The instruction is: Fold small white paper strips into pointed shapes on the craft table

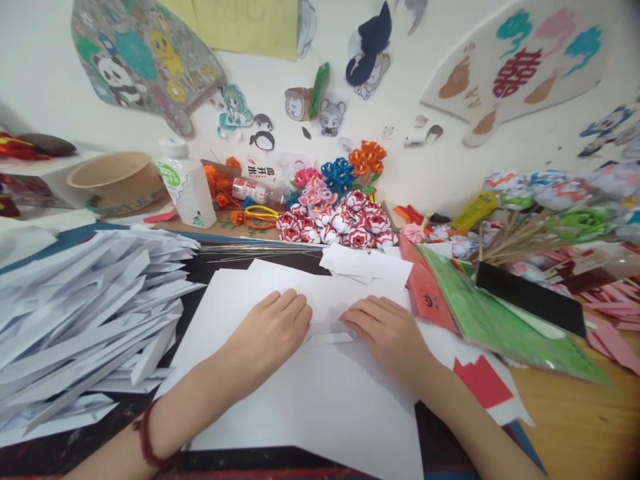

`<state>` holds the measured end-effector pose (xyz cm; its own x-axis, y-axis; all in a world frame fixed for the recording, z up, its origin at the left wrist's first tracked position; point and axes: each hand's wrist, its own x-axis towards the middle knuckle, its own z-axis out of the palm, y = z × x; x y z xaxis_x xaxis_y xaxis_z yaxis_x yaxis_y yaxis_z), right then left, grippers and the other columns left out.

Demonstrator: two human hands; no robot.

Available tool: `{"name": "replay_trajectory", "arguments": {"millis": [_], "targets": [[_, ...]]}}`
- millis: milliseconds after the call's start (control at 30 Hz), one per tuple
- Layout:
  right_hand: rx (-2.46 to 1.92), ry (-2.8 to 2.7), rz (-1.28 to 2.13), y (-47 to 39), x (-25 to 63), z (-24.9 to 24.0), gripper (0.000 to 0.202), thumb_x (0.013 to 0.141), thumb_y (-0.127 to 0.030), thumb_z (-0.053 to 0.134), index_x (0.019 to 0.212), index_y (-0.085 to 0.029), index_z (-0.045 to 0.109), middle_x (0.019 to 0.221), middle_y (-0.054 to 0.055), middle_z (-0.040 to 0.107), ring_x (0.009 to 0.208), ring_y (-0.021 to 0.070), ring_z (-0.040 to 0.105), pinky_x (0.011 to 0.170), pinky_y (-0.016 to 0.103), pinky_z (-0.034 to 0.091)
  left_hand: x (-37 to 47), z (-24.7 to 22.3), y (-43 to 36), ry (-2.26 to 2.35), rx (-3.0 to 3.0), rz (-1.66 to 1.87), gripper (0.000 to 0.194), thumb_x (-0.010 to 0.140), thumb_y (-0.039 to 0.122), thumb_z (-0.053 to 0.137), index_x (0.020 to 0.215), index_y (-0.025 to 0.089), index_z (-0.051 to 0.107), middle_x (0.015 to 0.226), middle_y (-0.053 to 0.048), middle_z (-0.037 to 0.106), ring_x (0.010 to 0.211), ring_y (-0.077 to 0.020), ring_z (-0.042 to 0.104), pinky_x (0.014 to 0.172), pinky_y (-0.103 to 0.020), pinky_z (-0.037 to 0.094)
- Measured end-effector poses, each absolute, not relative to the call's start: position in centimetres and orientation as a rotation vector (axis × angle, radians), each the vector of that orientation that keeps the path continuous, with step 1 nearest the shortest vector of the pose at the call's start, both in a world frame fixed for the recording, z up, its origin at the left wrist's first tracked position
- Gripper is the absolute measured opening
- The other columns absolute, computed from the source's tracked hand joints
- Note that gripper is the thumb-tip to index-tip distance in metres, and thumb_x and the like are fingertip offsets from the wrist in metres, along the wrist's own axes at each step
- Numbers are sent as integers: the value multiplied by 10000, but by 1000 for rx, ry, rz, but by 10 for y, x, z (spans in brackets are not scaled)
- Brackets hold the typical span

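Observation:
A small folded white paper strip (330, 337) lies over large white sheets (320, 407) in the middle of the table. My left hand (283, 327) is closed on the strip's left end, its fingertips curled under and hidden. At the right end, my right hand (383, 330) pinches the strip between thumb and fingers. Between the two hands the strip's middle shows, lying almost level. Both wrists rest low over the sheets, and a dark red band circles the left one.
A big heap of folded white papers (90, 313) fills the left side. Red-and-white paper flowers (345, 223) and a white bottle (185, 183) stand at the back. On the right are a green packet (500, 313), a black phone (530, 299) and red paper (483, 381).

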<state>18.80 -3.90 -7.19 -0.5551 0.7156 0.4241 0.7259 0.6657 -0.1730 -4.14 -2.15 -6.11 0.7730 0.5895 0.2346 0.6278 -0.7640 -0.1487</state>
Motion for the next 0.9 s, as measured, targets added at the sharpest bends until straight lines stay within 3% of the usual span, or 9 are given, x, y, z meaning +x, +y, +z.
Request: {"name": "replay_trajectory", "arguments": {"millis": [367,667,900], "targets": [[-1051,-2459,-90,-38,185,-73,212,912,-127,448,867,-164,653,784,35,638,704,152,508,652,284,349,-44,-60,-21,-999,-2785,-178,134,897,140,429,783,171,491,778,-36,514,733,-202,438,648,-338,304],[-1087,-2461,-49,-39,186,-75,187,916,-155,462,931,-168,648,863,45,652,766,158,556,688,282,407,-39,-55,-22,-935,-2752,-117,78,850,125,489,808,189,473,801,-28,505,745,-209,448,640,-343,299],[-1099,-2401,37,-42,183,-68,185,917,-206,484,1002,-160,641,928,56,646,831,172,557,727,299,451,-40,-55,-26,-883,-2735,-108,143,834,53,454,772,182,445,770,-28,479,717,-205,439,627,-343,297]]}}
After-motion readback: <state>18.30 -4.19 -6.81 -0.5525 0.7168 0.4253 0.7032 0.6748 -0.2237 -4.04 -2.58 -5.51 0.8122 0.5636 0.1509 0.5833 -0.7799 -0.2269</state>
